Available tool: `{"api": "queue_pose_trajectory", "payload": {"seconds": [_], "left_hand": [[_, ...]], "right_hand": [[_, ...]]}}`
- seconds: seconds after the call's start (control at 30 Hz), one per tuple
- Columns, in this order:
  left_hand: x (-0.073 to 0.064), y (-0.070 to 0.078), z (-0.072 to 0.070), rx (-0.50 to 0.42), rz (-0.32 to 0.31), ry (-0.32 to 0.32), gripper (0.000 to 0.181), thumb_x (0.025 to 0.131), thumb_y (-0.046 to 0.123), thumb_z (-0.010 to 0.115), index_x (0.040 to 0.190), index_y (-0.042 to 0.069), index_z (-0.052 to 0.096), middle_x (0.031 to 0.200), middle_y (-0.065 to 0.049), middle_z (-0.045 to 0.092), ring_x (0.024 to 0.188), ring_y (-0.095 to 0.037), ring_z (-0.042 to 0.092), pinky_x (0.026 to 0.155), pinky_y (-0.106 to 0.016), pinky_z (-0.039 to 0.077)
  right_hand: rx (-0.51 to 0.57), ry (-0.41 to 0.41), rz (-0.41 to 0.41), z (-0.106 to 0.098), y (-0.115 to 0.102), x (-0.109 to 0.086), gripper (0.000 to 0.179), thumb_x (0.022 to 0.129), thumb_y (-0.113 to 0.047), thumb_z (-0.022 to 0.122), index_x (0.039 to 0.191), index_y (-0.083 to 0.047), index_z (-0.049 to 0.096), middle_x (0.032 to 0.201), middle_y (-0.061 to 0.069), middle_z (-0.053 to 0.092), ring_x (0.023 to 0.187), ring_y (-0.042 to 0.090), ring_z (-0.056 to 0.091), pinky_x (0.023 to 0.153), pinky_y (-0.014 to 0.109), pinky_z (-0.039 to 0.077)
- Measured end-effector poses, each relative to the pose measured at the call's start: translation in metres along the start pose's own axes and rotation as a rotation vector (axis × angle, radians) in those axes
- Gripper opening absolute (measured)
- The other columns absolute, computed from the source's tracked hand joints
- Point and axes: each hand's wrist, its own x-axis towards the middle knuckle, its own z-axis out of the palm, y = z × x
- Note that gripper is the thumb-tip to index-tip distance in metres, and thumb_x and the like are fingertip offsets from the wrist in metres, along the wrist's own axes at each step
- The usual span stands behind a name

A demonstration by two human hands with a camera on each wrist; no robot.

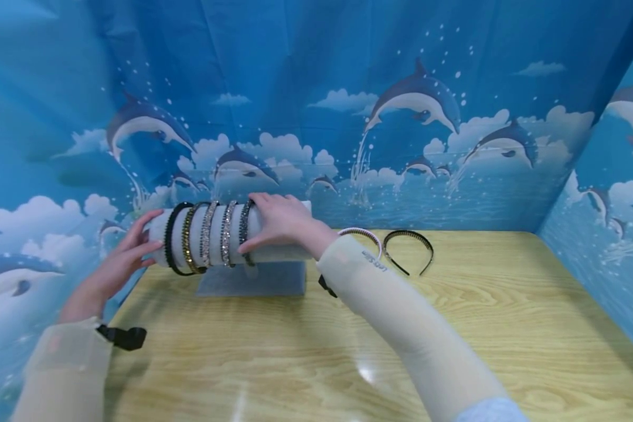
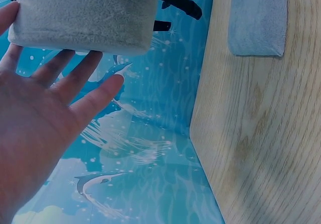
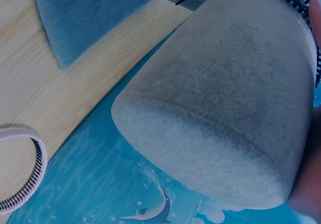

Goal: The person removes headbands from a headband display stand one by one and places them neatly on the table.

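A grey plush roll-shaped headband stand [image 1: 276, 253] rises above its flat base [image 1: 279, 281] on the table. Several headbands circle the roll: a black one [image 1: 170, 240] at the left, then a gold chain one [image 1: 186, 239], two silver glittery ones, and a dark sparkling headband [image 1: 244, 225] furthest right. My right hand [image 1: 287, 220] pinches this dark headband, fingers over the top of the roll and thumb low in front. At the roll's left end rests my left hand [image 1: 118, 264]; its fingers [image 2: 83, 73] are spread and nearly straight against the plush in the left wrist view.
Behind my right forearm, a white headband [image 1: 363, 231] and a black toothed headband [image 1: 408, 232] lie on the wooden table [image 1: 485, 316]. A blue dolphin-print backdrop [image 1: 316, 105] stands along the table's back and sides.
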Motion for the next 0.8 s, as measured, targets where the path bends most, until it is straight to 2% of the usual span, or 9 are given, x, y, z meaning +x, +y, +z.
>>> {"api": "queue_pose_trajectory", "payload": {"seconds": [0.13,0.37,0.63,0.8], "left_hand": [[0.0,0.001,0.0,-0.002,0.004,-0.001,0.059,0.106,0.026,0.041,0.155,0.039,0.01,0.135,0.011,0.033,0.111,-0.001,0.044,0.086,-0.031,0.039],[-0.001,0.001,0.001,-0.01,-0.003,0.003,0.06,0.106,0.026,0.041,0.155,0.038,0.008,0.137,0.008,0.032,0.111,-0.001,0.043,0.093,-0.053,0.033],[-0.002,0.003,0.001,-0.015,-0.018,0.003,0.06,0.106,0.028,0.041,0.155,0.039,0.008,0.142,0.0,0.03,0.111,-0.001,0.042,0.094,-0.055,0.032],[-0.002,0.004,0.003,-0.031,-0.014,0.001,0.06,0.106,0.027,0.042,0.155,0.039,0.009,0.14,0.002,0.031,0.111,-0.001,0.042,0.096,-0.064,0.029]], "right_hand": [[0.011,0.007,0.004,0.0,0.0,-0.001,0.114,0.071,-0.079,0.062,0.156,-0.018,0.017,0.156,0.0,0.027,0.138,0.02,0.032,0.113,0.044,0.021],[0.048,0.021,-0.008,-0.003,0.003,-0.005,0.11,0.071,-0.075,0.066,0.154,-0.017,0.023,0.152,0.001,0.035,0.133,0.019,0.04,0.112,0.043,0.024],[0.11,0.046,-0.013,-0.003,0.018,-0.014,0.107,0.071,-0.07,0.071,0.153,-0.017,0.027,0.145,0.002,0.044,0.128,0.021,0.046,0.111,0.044,0.025],[0.156,0.059,-0.02,-0.002,0.034,-0.02,0.104,0.069,-0.068,0.074,0.151,-0.02,0.03,0.139,0.002,0.049,0.122,0.02,0.049,0.102,0.042,0.037]]}}
